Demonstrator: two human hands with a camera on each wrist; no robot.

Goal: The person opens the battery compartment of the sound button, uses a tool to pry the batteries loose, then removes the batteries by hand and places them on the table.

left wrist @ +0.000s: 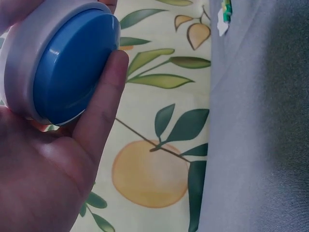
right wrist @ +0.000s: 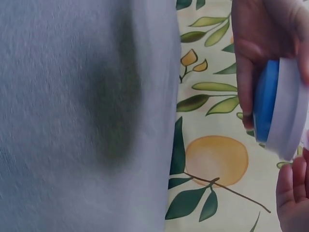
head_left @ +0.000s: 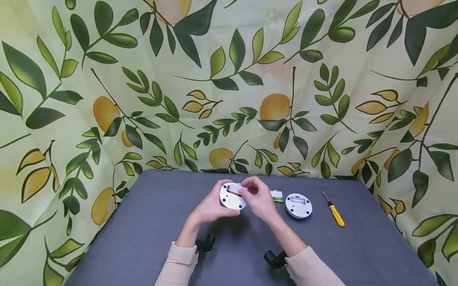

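Observation:
My left hand (head_left: 209, 207) grips a round white push-button device (head_left: 232, 202) by its rim, its underside with black feet and speaker holes turned up. A blue dome (left wrist: 77, 63) forms its other face, and one left finger lies along it in the left wrist view. My right hand (head_left: 259, 198) pinches a small white battery cover (head_left: 236, 188) at the battery compartment, where a strip of red and black shows beneath the cover. Whether the cover is seated cannot be told. In the right wrist view the device is seen edge-on between both hands.
Right of the hands lie green batteries (head_left: 278, 200) beside a white piece (head_left: 276, 194). A second white device (head_left: 298, 206) lies underside up with its compartment uncovered. Farther right is a yellow-handled screwdriver (head_left: 336, 214). A leaf-patterned cloth (head_left: 229, 119) stands behind the grey table (head_left: 161, 222).

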